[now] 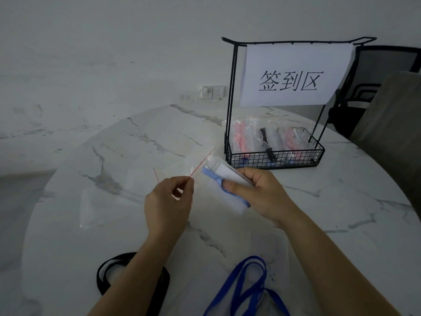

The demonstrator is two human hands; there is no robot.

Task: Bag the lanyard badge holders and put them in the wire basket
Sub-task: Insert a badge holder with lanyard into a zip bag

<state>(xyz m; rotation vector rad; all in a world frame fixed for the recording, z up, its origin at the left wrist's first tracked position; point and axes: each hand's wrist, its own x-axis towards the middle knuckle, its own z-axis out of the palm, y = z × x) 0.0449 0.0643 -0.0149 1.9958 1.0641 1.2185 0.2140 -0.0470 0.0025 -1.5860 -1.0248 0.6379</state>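
Note:
My right hand [262, 192] grips a clear badge holder [230, 176] wound with a light-blue lanyard, tilted up to the left. My left hand [169, 201] pinches the red-lined mouth of a clear zip bag [182, 165], right beside the holder's upper end. The black wire basket [275, 158] stands behind on the table, with several bagged holders in it, pink and black lanyards showing. Near the front edge lie a blue lanyard [246, 290] with its clear holder and a black lanyard [109, 270], partly hidden by my left forearm.
A round white marble table [341, 213] carries everything. Another clear empty bag [102, 206] lies left of my hands. A white paper sign [293, 74] hangs from the basket's tall frame. A black chair [373, 87] stands at the back right, and wall sockets [213, 92] sit behind.

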